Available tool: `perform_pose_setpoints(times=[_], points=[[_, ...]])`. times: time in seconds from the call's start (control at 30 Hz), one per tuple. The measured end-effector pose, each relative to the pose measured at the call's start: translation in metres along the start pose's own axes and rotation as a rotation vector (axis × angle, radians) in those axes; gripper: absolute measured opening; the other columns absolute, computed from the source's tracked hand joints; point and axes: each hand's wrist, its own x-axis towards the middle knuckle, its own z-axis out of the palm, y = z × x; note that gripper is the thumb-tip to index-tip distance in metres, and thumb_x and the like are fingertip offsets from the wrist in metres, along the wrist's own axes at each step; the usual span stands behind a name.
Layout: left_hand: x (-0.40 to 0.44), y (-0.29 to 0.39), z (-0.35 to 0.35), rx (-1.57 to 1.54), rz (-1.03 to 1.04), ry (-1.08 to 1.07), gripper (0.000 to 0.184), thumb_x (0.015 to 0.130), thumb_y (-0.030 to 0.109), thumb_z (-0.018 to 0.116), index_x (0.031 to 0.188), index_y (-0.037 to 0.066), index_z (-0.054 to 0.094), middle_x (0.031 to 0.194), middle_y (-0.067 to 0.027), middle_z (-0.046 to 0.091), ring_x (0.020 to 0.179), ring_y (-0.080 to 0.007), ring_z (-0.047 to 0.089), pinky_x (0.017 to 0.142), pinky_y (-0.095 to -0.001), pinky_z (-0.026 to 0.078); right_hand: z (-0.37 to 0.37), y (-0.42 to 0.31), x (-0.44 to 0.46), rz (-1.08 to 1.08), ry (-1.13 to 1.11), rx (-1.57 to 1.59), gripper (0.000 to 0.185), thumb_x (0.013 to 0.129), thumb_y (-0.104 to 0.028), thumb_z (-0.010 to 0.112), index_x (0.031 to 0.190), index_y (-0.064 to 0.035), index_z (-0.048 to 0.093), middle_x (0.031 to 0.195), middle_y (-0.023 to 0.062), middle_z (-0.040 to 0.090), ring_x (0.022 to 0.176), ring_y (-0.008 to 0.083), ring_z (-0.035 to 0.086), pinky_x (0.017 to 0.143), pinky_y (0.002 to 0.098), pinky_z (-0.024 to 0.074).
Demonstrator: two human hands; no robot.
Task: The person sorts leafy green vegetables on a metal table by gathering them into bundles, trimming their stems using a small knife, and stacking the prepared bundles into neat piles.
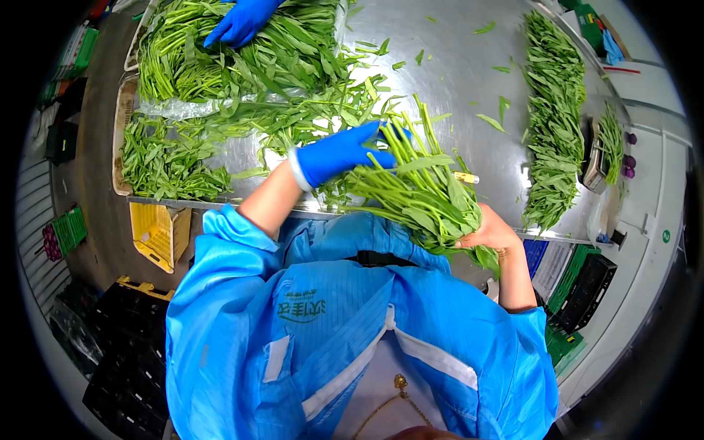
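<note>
A bunch of water spinach (422,191), long green stems with narrow leaves, is held slantwise above the table's front edge. My right hand (495,231), bare, is wrapped round its leafy lower end; leaves hide some of the fingers. At the cut stem ends is my left hand (341,152), in a blue glove with a white band at the wrist. Its thumb and fingers close round the upper stems, partly hidden behind them. Loose water spinach (315,121) lies on the metal table (462,73) just beyond my left hand.
Another person's blue-gloved hand (242,23) rests on a large heap of greens (293,55) at far left. A long row of greens (554,117) lines the right side, beside a small metal holder (595,158). A yellow crate (158,235) stands below the table's left edge.
</note>
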Motion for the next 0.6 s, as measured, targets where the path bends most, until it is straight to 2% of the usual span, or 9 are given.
perform_pose_setpoints(times=[0.03,0.17,0.23,0.3,0.37,0.4,0.5,0.53,0.6], points=[[-0.001,0.007,0.013,0.088,0.091,-0.023,0.038,0.089,0.019,0.061,0.124,0.003,0.056,0.114,-0.0059,0.06,0.095,-0.0139,0.06,0.087,-0.0298,0.046,0.001,-0.004,0.001,0.034,-0.006,-0.018,0.07,0.058,0.0,0.08,0.122,0.0018,0.054,0.113,0.0056,0.062,0.103,0.0133,0.053,0.095,0.0311,0.0424],[0.003,0.009,0.0,-0.133,-0.098,0.137,0.036,0.092,0.02,0.058,0.122,0.0,0.056,0.105,-0.0057,0.064,0.088,-0.012,0.059,0.076,-0.0254,0.048,0.015,-0.019,0.001,-0.064,0.124,0.075,0.066,0.059,0.003,0.077,0.121,0.0013,0.054,0.109,0.0052,0.063,0.1,0.013,0.054,0.093,0.0303,0.0433],[0.004,0.015,-0.001,-0.129,0.076,0.348,0.032,0.089,0.011,0.056,0.118,-0.001,0.057,0.08,0.0015,0.058,0.067,-0.0043,0.051,0.062,-0.0189,0.042,0.014,-0.022,0.001,-0.054,0.129,0.016,0.065,0.06,0.003,0.076,0.121,0.0011,0.053,0.111,0.0055,0.062,0.102,0.0135,0.054,0.093,0.0305,0.0429],[-0.003,0.01,-0.045,-0.649,0.14,0.26,0.036,0.087,0.006,0.053,0.122,-0.002,0.052,0.068,0.0037,0.046,0.055,-0.0021,0.039,0.053,-0.017,0.034,0.011,-0.024,-0.001,-0.048,0.148,-0.009,0.065,0.061,0.003,0.076,0.121,0.0009,0.053,0.111,0.0056,0.062,0.102,0.0139,0.054,0.093,0.0305,0.0428],[-0.017,0.016,-0.074,-0.657,0.257,0.384,0.043,0.088,0.006,0.05,0.129,-0.006,0.044,0.067,0.0028,0.045,0.053,0.0,0.033,0.05,-0.0146,0.03,0.007,-0.019,-0.005,-0.043,0.162,0.01,0.063,0.063,0.003,0.075,0.122,0.0005,0.053,0.112,0.0061,0.062,0.102,0.0146,0.055,0.093,0.0309,0.0427],[-0.025,0.021,-0.084,-0.645,0.331,0.259,0.037,0.089,0.009,0.055,0.124,-0.002,0.052,0.073,0.0011,0.053,0.06,-0.0032,0.044,0.056,-0.017,0.038,0.008,-0.018,-0.006,-0.055,0.184,-0.022,0.063,0.063,0.003,0.074,0.123,0.0004,0.052,0.111,0.0063,0.062,0.102,0.0147,0.055,0.093,0.031,0.0427],[-0.019,0.048,-0.037,0.127,0.152,0.616,0.028,0.089,0.015,0.058,0.114,0.003,0.062,0.074,0.0012,0.055,0.066,-0.0044,0.05,0.061,-0.0201,0.041,0.011,-0.02,-0.005,-0.065,0.193,-0.074,0.064,0.064,0.002,0.074,0.123,0.0006,0.052,0.111,0.0071,0.063,0.102,0.0148,0.055,0.094,0.0315,0.0426],[-0.015,0.036,-0.03,0.288,0.234,0.47,0.021,0.086,0.02,0.065,0.103,0.007,0.068,0.086,0.0001,0.062,0.08,-0.007,0.057,0.07,-0.0239,0.045,0.012,-0.021,-0.002,-0.069,0.188,-0.085,0.064,0.064,0.001,0.074,0.124,0.0007,0.051,0.111,0.0073,0.063,0.102,0.0148,0.055,0.094,0.0316,0.0425],[-0.01,0.034,-0.001,0.821,0.28,0.306,0.031,0.073,0.025,0.077,0.1,0.012,0.07,0.089,-0.0071,0.06,0.079,-0.0196,0.059,0.069,-0.0299,0.046,0.013,-0.022,0.004,-0.088,0.17,-0.138,0.066,0.063,0.001,0.075,0.125,0.0008,0.051,0.112,0.0075,0.063,0.102,0.0145,0.054,0.094,0.0315,0.0422]])
